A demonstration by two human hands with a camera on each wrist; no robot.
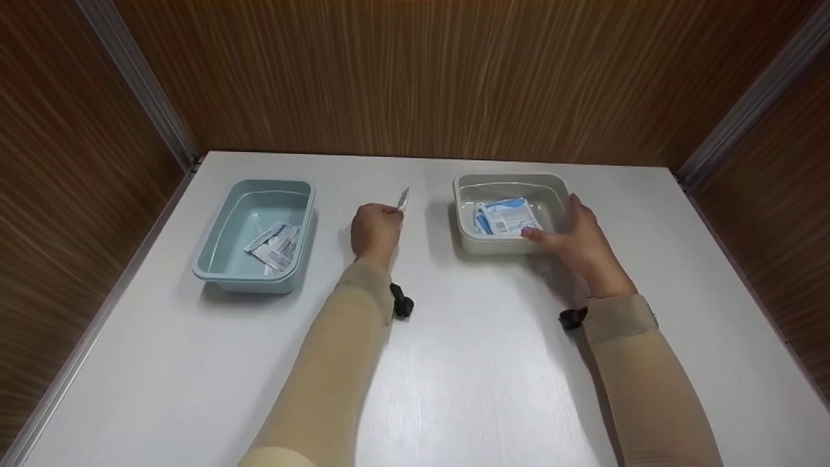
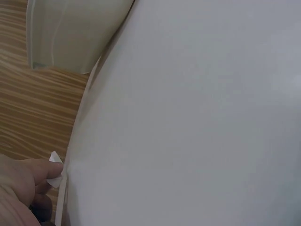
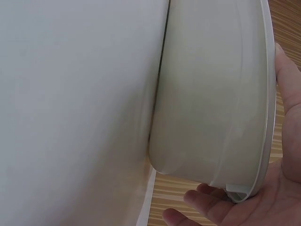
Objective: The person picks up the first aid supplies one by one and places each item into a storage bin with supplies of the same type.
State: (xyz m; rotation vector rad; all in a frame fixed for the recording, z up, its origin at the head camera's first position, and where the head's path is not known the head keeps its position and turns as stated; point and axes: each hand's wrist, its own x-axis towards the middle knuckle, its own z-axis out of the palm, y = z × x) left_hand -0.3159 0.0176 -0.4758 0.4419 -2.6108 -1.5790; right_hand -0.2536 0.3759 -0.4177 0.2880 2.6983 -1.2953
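My left hand (image 1: 376, 230) is over the table between two plastic bins, pinching a small sachet (image 1: 403, 199) by its lower end. In the left wrist view the sachet (image 2: 55, 170) is a white scrap between thumb and finger, mostly hidden by them. At the right, my right hand (image 1: 577, 240) grips the near right corner of a beige bin (image 1: 480, 246), thumb over the front rim and fingers along the side. Several blue-and-white packets (image 1: 509, 217) lie in that bin. The right wrist view has the bin's outer wall (image 3: 207, 94) close up, with fingers around its corner.
A light blue bin (image 1: 253, 282) stands at the left on the white table (image 1: 454, 376), with several silvery-white sachets (image 1: 277, 246) in it. Wood-grain panels (image 1: 415, 78) enclose the table at the back and both sides.
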